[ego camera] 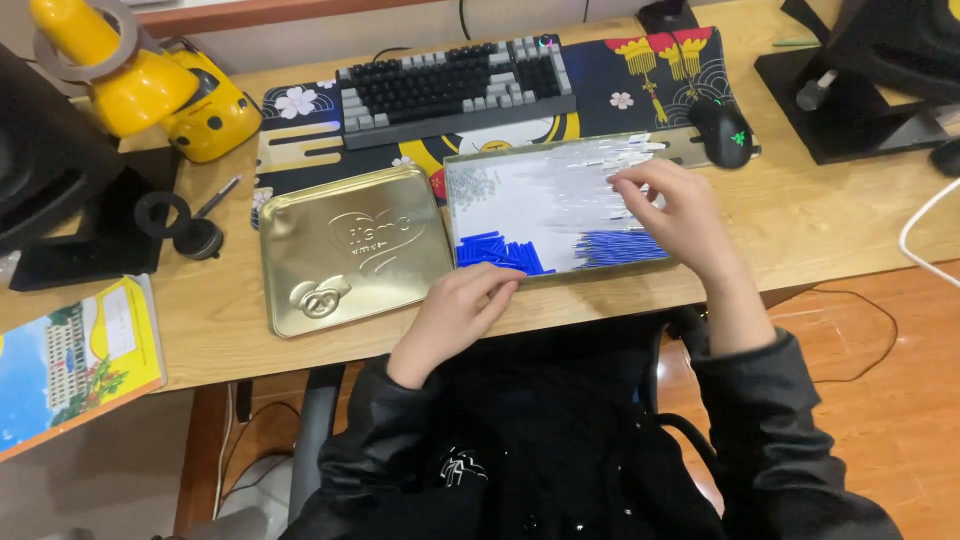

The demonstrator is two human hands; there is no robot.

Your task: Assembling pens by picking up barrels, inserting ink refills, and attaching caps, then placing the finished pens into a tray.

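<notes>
An open shallow metal tin [520, 160] lies on the wooden desk, filled with many thin white sticks [540, 195] and several blue sticks [500, 252] along its near side. My left hand [455, 310] rests on the tin's near left corner, fingertips touching the blue sticks. My right hand [675, 215] hovers over the tin's right part, fingers pinched around white sticks; whether it grips one I cannot tell.
The tin's gold lid [350, 250] lies left of it. Behind are a keyboard [455, 85] on a patterned mat and a black mouse [722, 130]. A yellow lamp [150, 90] and a book [75, 360] are at left, a monitor stand [860, 100] at right.
</notes>
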